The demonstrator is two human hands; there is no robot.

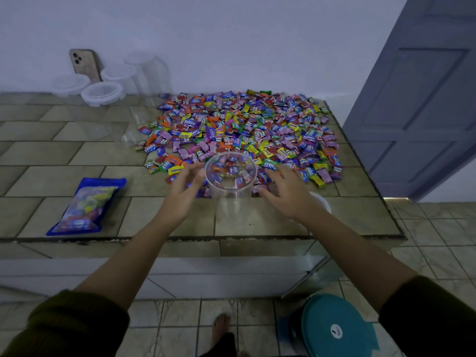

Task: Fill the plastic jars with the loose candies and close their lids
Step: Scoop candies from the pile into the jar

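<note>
Tiled desk runs wall to front edge. Biggest thing on it: the loose candies, a wide flat spread over the right half, wrapped pieces, mostly one layer deep. Next, a blue candy bag lying flat near the front left, well apart from the pile. Back left against the wall: a cluster of spare jars with white lids on, one taller behind, and a phone propped upright.

Working jar: clear plastic, upright, open-topped, at the near edge of the pile, no lid on. Looks empty; the colours seen through it read as candies behind it, can't say for sure. A white lid sits just beside it on the right, partly hidden by the wrist.

Left hand is beside the jar's left wall, fingers spread wide, holding nothing; touching or just off the wall, can't tell. Right hand is palm-down on the near candies, fingers loosely spread, nothing gripped yet.

Step in hand, my read: first scoop. Advice: left hand clamps the jar low so it doesn't tip; right rakes a handful, drops it over the mouth. Slippery wrappers, so small handfuls. Keep the lid clear.
</note>
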